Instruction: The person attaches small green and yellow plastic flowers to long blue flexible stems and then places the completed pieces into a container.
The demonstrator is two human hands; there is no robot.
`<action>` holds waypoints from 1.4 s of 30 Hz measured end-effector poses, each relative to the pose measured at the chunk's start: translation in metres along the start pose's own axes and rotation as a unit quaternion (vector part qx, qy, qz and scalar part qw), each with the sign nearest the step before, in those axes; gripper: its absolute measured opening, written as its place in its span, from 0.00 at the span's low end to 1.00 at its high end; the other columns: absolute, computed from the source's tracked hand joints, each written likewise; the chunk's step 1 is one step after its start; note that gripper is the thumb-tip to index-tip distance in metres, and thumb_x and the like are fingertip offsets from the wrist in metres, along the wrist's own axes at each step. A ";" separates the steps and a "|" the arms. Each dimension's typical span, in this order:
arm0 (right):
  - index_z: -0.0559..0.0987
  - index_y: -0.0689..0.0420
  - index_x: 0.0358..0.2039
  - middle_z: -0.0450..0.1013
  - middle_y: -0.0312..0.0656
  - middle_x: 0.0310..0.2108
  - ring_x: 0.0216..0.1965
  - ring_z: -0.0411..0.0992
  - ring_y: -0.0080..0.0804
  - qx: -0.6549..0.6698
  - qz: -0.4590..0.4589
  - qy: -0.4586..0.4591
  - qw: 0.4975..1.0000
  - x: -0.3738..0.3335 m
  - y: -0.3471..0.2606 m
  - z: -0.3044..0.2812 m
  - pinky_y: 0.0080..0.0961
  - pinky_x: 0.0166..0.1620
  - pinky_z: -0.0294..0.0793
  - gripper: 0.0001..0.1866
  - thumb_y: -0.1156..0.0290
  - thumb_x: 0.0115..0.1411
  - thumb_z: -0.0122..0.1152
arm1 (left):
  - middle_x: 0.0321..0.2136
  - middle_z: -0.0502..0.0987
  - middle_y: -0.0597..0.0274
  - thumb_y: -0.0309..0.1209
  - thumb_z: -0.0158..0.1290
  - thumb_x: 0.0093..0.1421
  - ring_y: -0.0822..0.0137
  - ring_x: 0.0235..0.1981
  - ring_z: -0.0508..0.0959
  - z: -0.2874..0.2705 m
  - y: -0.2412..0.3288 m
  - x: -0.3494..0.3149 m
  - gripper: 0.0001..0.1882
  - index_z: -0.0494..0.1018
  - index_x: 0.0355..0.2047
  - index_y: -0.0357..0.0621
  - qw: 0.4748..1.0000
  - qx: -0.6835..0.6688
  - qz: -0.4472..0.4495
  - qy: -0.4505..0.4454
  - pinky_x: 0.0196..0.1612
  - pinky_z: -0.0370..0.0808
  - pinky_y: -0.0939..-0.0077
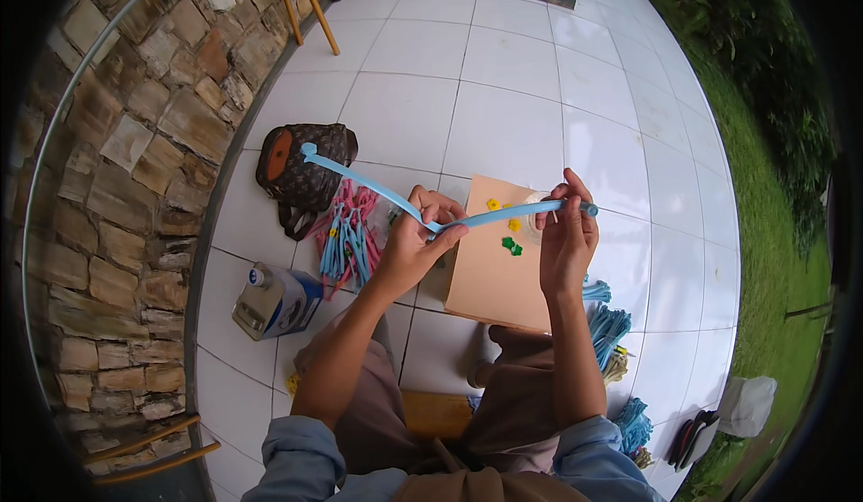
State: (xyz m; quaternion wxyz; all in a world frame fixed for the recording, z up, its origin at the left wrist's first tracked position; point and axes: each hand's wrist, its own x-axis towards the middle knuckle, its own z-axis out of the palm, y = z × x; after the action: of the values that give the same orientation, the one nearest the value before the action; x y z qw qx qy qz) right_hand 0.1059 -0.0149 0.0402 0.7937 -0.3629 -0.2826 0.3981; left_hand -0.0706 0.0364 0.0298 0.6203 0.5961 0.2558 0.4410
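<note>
A long light-blue strip (364,181), flat like ribbon or foam, is stretched between my two hands above the floor. My left hand (421,229) pinches it near the middle, where it bends. Its far-left part sticks out free and ends in a small rounded knob. My right hand (571,237) holds the strip near its other end, fingers closed round it with the index finger raised; the tip pokes out to the right. Below lies a tan board (494,273) bearing small yellow flower shapes (514,225) and green flower shapes (511,247). A pale round item beside my right hand is partly hidden.
Left of the board are pink and blue strips (346,241), a brown patterned backpack (306,169) and a plastic jerrycan (274,302). Bundles of blue strips (609,331) lie by my right leg. A stone wall (135,169) bounds the left; grass (764,259) borders the right.
</note>
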 end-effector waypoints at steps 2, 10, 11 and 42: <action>0.65 0.65 0.48 0.65 0.37 0.30 0.26 0.62 0.22 -0.020 0.013 -0.017 1.000 0.000 0.003 0.006 0.20 0.32 0.64 0.18 0.67 0.60 0.45 | 0.29 0.69 0.59 0.19 0.51 0.52 0.81 0.26 0.66 -0.007 -0.004 -0.002 0.18 0.51 0.24 0.46 0.999 0.002 0.021 0.026 0.29 0.64 0.87; 0.72 0.63 0.40 0.68 0.35 0.26 0.28 0.67 0.21 -0.227 0.105 -0.055 0.967 0.014 0.019 -0.020 0.18 0.33 0.68 0.12 0.73 0.55 0.52 | 0.25 0.69 0.63 0.20 0.52 0.50 0.80 0.27 0.66 -0.019 -0.013 0.004 0.17 0.52 0.23 0.46 0.993 0.019 -0.017 0.115 0.28 0.63 0.87; 0.73 0.62 0.38 0.69 0.37 0.26 0.27 0.67 0.22 -0.338 0.067 -0.049 0.937 0.021 0.022 -0.031 0.19 0.33 0.68 0.10 0.74 0.55 0.52 | 0.25 0.69 0.63 0.21 0.52 0.49 0.79 0.27 0.67 -0.020 -0.018 0.005 0.17 0.52 0.23 0.46 0.990 0.047 -0.037 0.131 0.28 0.63 0.85; 0.69 0.59 0.35 0.72 0.39 0.24 0.24 0.69 0.24 -0.352 0.101 -0.099 0.925 0.018 0.072 -0.046 0.22 0.30 0.69 0.14 0.76 0.48 0.60 | 0.27 0.70 0.62 0.26 0.53 0.51 0.81 0.23 0.64 0.015 -0.054 0.032 0.16 0.52 0.24 0.48 0.979 0.129 -0.117 0.109 0.26 0.62 0.85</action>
State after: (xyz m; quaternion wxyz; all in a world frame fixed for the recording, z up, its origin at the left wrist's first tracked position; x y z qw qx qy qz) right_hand 0.1184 0.0140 -0.0412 0.5386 -0.6042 -0.4433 0.3851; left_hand -0.0293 0.0618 -0.0136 0.5538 0.5851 0.4449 0.3913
